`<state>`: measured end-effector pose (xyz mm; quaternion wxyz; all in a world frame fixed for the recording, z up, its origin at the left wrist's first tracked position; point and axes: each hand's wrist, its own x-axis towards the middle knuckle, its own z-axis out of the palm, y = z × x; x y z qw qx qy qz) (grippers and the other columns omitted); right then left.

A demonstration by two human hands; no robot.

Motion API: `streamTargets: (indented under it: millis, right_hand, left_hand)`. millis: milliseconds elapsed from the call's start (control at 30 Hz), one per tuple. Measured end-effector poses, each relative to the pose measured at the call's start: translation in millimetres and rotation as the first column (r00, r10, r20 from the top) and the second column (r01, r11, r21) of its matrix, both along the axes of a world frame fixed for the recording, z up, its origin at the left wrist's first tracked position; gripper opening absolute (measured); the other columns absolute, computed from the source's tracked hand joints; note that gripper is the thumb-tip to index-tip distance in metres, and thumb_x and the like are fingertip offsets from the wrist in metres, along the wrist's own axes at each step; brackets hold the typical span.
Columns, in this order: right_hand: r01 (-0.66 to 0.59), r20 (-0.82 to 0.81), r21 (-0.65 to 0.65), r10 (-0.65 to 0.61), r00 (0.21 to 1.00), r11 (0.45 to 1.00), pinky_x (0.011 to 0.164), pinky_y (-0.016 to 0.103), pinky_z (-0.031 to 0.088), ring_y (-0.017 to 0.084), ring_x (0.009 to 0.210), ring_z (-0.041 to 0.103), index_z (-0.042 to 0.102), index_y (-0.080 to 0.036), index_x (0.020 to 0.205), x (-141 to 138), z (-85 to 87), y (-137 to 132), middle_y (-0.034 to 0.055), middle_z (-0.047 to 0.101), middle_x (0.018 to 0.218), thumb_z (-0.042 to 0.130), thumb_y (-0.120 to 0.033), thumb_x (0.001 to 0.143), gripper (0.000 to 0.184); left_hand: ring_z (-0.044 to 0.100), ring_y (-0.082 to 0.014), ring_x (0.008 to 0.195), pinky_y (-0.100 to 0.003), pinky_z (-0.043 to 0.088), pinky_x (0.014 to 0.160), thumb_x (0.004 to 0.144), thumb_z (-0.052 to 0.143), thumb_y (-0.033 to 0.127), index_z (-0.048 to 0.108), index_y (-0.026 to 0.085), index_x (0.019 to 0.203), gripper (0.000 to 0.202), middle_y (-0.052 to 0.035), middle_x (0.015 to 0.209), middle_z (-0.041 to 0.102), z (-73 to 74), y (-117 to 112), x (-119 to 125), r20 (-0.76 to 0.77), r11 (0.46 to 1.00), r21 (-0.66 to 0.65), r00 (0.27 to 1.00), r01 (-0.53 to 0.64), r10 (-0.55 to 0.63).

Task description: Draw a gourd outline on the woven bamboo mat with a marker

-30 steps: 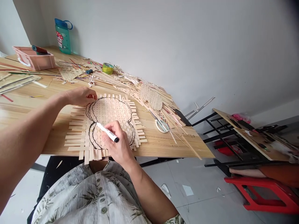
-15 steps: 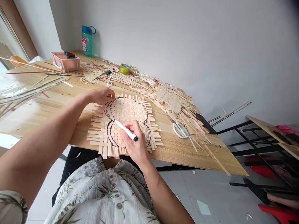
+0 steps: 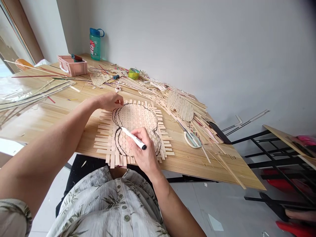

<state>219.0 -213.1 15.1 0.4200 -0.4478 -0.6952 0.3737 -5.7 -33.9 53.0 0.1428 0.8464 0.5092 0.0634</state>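
Over a woven mat of pale strips (image 3: 139, 118), the right hand (image 3: 142, 148) is curled closed around a white marker (image 3: 134, 138), holding it like a pen, with its black end jutting out past the knuckles. The marker's tip meets the weave near the pinched waist of a black, multi-stroked outline (image 3: 118, 144). The left hand (image 3: 108, 101) is partly open, its fingers slightly curved and pressing on the mat's far edge, with nothing visibly gripped.

The mat lies flat near the front edge of a light wooden table (image 3: 187, 164), with unbound strip ends fringing all four sides. That loose fringe is the main risk: if the left hand lifts or the right hand drags, the strips could slide, distorting the weave and pulling the outline out of shape. The marker could also skip across the ridges and gaps between strips, leaving a broken or wandering line. Fresh ink may smear under the side of the right hand as it moves.

Beyond the mat lie a pair of scissors (image 3: 192, 140), a fan-shaped woven piece (image 3: 179, 106), and heaps of loose strips (image 3: 140, 87), while a green roll of tape (image 3: 133, 73) sits farther back
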Motion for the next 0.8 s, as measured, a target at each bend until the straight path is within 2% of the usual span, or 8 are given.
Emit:
streamTargets:
  millis: [367, 800]
  right_hand:
    - [-0.028, 0.049, -0.025, 0.029, 0.998, 0.999, 0.057, 0.027, 0.043, 0.015, 0.066, 0.059, 0.056, -0.024, 0.102, -3.7, 6.2, 3.6, 0.0004, 0.071, 0.086, 0.062, -0.037, 0.098, 0.015]
    - [0.009, 0.032, 0.032, -0.011, 0.999, 0.999, 0.054, 0.026, 0.04, 0.013, 0.059, 0.051, 0.053, -0.025, 0.1, 2.5, -1.4, 1.6, -0.0041, 0.06, 0.074, 0.06, -0.038, 0.1, 0.015]
  left_hand:
    - [0.067, -0.0189, 0.088, -0.039, 0.06, 0.086, 0.102, 0.065, 0.041, 0.067, 0.014, 0.113, 0.029, -0.0051, 0.1, 0.068, 1.6, -2.7, 0.8, -0.011, 1.0, -0.003, 1.0, -0.004, 0.004]
    - [0.067, -0.0189, 0.089, -0.038, 0.059, 0.085, 0.102, 0.065, 0.041, 0.066, 0.014, 0.113, 0.029, -0.0053, 0.102, 0.068, 0.7, -2.8, 1.2, -0.012, 1.0, -0.003, 1.0, -0.003, 0.003]
